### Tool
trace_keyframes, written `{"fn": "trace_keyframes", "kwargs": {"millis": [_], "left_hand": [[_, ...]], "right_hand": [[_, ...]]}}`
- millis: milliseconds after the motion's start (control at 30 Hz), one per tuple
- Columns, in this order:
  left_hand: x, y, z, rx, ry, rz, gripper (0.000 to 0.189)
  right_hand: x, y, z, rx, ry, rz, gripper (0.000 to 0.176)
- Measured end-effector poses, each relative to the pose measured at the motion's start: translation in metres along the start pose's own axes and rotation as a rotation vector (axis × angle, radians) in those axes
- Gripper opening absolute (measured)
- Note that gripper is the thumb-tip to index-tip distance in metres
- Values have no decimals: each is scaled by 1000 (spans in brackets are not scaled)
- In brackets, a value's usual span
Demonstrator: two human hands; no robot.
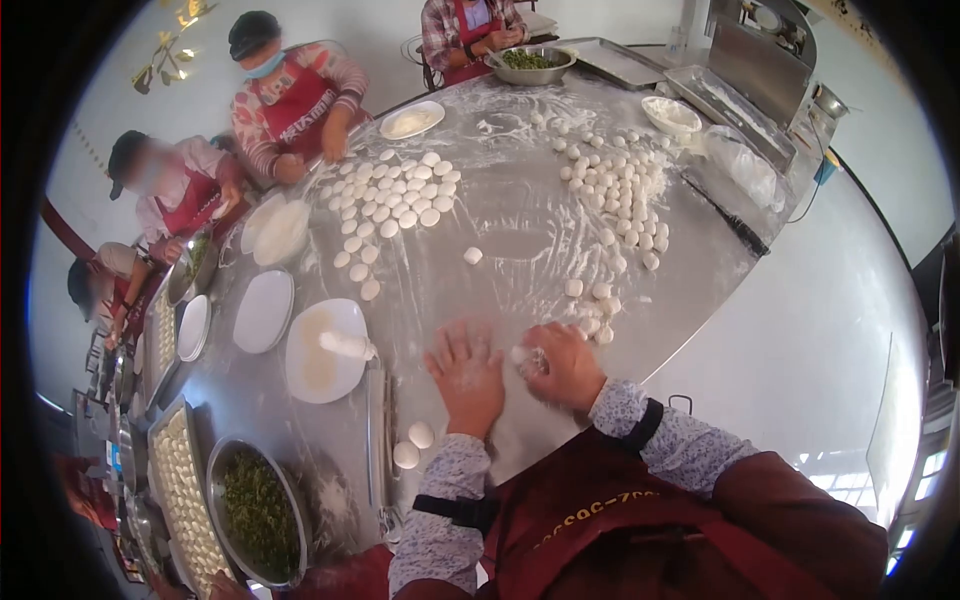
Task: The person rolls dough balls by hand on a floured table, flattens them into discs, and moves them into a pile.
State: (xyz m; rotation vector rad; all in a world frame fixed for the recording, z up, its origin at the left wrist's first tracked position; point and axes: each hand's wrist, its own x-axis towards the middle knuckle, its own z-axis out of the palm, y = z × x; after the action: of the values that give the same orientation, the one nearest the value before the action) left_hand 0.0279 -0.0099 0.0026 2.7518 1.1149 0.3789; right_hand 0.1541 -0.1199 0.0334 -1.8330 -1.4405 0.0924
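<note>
My left hand (467, 378) is over the floured steel table with its fingers spread, slightly blurred at the tips. Whatever may lie under its palm is hidden. Just to its right, my right hand (565, 367) curls its fingers round a small white piece of dough (519, 355), which shows at the fingertips. A single dough piece (473, 256) sits farther up the table. Two round dough pieces (413, 446) rest left of my left wrist. Beyond my right hand begins a long scatter of dough lumps (610, 180), and flattened dough rounds (400, 190) lie to the left.
On the left stand a white plate (310, 375) with a white roll-shaped object (347, 345), a bowl of chopped greens (262, 510) and a tray of small dough pieces (183, 490). A long dark tool (735, 220) lies at right. Several people in red aprons work around the table.
</note>
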Motion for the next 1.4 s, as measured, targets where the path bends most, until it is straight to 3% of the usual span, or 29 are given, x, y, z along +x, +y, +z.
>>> {"fn": "trace_keyframes", "kwargs": {"millis": [33, 133, 233, 300, 400, 433, 500, 600, 733, 867, 933, 967, 1067, 1100, 1167, 1233, 1300, 1400], "left_hand": [[-4, -8, -4, -1, -5, -33, 55], [-10, -19, -16, 15, -15, -95, 55], [-8, -12, -31, -7, 16, -141, 55], [3, 6, -40, -80, 197, -60, 55], [19, 45, -48, -137, 290, 79, 57], [19, 51, -30, -145, 290, 84, 57], [14, 58, 7, -5, 24, 67, 58], [18, 57, 19, -43, 111, 122, 57], [11, 34, 18, -4, 128, 140, 55], [-8, 1, -7, 24, -32, 10, 56], [-7, -4, -17, 55, -51, -38, 57], [-5, -4, -19, 59, 17, -37, 58], [9, 17, -44, -15, 143, -2, 59], [14, 29, -49, -89, 209, 33, 59], [22, 48, -40, -81, 222, 93, 59], [21, 61, -21, -80, 229, 157, 59], [22, 65, 4, -81, 42, 80, 58], [20, 60, 12, -59, 91, 136, 56]], "right_hand": [[-6, 0, 8, 125, -108, 56, 31], [-17, -3, 28, 103, -167, 6, 30], [-21, 1, 23, 35, -85, -65, 29], [-21, 5, 8, -30, -75, -86, 29], [-11, 10, -14, -80, 59, 61, 31], [-6, 12, -21, -137, 87, 108, 32], [-1, 22, -29, -231, 84, 110, 32], [5, 38, -22, -311, -86, 43, 32], [6, 25, -16, -294, -57, 6, 33], [-10, 3, 0, 30, -153, 77, 30], [-17, -3, 12, 12, -236, -52, 30], [-23, 6, 26, -59, -161, -133, 32], [-18, 2, 12, -318, -122, -75, 34], [-16, 3, 2, -325, -126, -72, 34], [-10, 11, -22, -210, 74, 41, 34], [-11, 28, -35, -270, -13, 71, 33], [-11, 38, -42, -374, -105, 64, 30], [-12, 33, -48, -292, -116, 109, 28]]}}
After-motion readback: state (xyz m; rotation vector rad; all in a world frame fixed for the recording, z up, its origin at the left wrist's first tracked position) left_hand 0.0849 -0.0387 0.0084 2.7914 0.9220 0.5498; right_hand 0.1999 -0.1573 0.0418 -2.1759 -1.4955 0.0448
